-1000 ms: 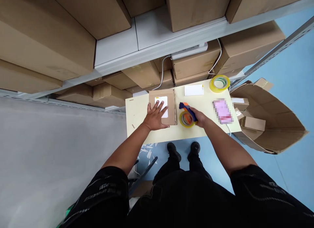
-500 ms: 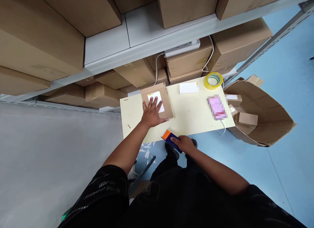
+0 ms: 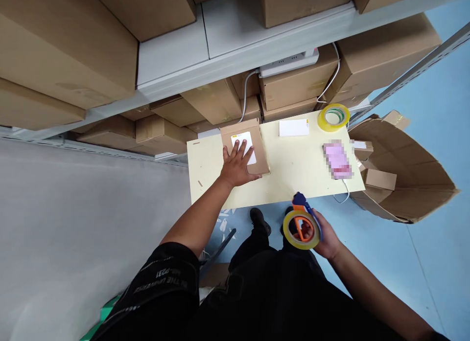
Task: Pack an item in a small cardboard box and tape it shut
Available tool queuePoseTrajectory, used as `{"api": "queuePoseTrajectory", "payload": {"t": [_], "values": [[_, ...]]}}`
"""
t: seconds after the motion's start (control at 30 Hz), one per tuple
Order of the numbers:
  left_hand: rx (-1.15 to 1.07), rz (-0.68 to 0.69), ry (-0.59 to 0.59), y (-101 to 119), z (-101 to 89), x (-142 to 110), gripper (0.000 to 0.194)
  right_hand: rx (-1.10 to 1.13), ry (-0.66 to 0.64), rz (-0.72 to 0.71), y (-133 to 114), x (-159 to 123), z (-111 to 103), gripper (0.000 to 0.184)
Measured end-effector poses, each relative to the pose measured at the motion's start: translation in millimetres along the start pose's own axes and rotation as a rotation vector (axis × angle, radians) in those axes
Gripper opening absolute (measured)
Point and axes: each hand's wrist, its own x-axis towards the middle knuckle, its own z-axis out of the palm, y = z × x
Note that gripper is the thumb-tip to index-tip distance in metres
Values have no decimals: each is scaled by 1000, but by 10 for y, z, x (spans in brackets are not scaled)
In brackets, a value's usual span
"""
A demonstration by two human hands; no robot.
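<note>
My left hand (image 3: 238,166) lies flat with fingers spread on a shallow brown cardboard box (image 3: 261,155). Under the fingertips is a white label (image 3: 246,137) on the box's top. My right hand (image 3: 326,237) grips a blue and orange tape dispenser (image 3: 316,218) by its side, just off the table's front edge. A roll of clear yellowish tape sits on the dispenser and faces me. Some of the right fingers show through the ring of the roll, and the rest are partly hidden behind it.
On the pale yellow table (image 3: 290,177) lie a white pad (image 3: 293,127), a yellow tape roll (image 3: 325,117) and a blurred pink phone-like object (image 3: 338,160) with a white cable. An open carton (image 3: 418,184) stands at right. Shelves of boxes (image 3: 220,103) rise behind, with a power strip (image 3: 288,64).
My right hand has moved right, away from the box, and turned the dispenser so its tape roll shows. My left hand stays on the box. The view has shifted slightly.
</note>
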Motion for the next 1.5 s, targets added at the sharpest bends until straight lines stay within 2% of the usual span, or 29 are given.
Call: {"api": "queuePoseTrajectory", "payload": {"t": [0.1, 0.17, 0.23, 0.33, 0.4, 0.47, 0.53, 0.6, 0.67, 0.73, 0.8, 0.87, 1.0, 1.07, 1.13, 1.2, 1.27, 1.37, 1.43, 1.5], "values": [[-9, 2, 9, 3, 3, -5, 123, 136, -15, 112, -158, -73, -183, 57], [-9, 0, 13, 5, 3, -8, 123, 210, -16, 152, -172, -70, -196, 55], [-3, 1, 14, 4, 5, -9, 123, 252, -54, 196, -80, -33, -122, 53], [7, -3, 12, 3, 12, -4, 123, 252, -186, 345, 171, 102, 188, 52], [12, -7, 6, 3, 17, 0, 124, 265, -276, 425, 299, 255, 520, 56], [16, -6, -2, 3, 21, 3, 124, 313, -354, 418, 320, 446, 895, 55], [23, -4, -9, 2, 21, 4, 124, 310, -388, 409, 224, 648, 1237, 54], [32, -6, -11, 2, 16, 7, 123, 316, -405, 359, 50, 834, 1475, 49], [37, -9, -23, 2, 4, 12, 123, 294, -396, 315, -138, 987, 1581, 45], [36, -12, -44, 2, -10, 19, 123, 245, -394, 293, -281, 1093, 1583, 45], [32, -10, -63, 3, -22, 26, 123, 163, -386, 258, -351, 1149, 1556, 49], [27, -11, -71, 3, -27, 30, 123, -32, -336, 183, -345, 1155, 1585, 48], [11, -17, -75, 3, -28, 32, 123, -792, -206, -36, -192, 1026, 1892, 48], [9, -15, -77, 2, -35, 34, 122, -998, -230, -151, -120, 887, 2011, 53], [12, -12, -77, 0, -48, 37, 122, -1023, -263, -217, -93, 714, 1954, 59], [13, -8, -73, 0, -60, 38, 121, -1004, -228, -274, -128, 541, 1686, 62], [5, -10, -62, 10, -59, 27, 120, -1007, -37, -401, -228, 418, 1281, 57], [-30, -67, -23, 84, -16, -29, 120, -1043, 374, -673, -472, 436, 684, 51], [-62, -166, 8, 192, 36, -95, 120, -1183, 527, -752, -646, 595, 416, 50], [-93, -291, 29, 339, 85, -172, 119, -1279, 600, -777, -781, 805, 264, 43]]}}
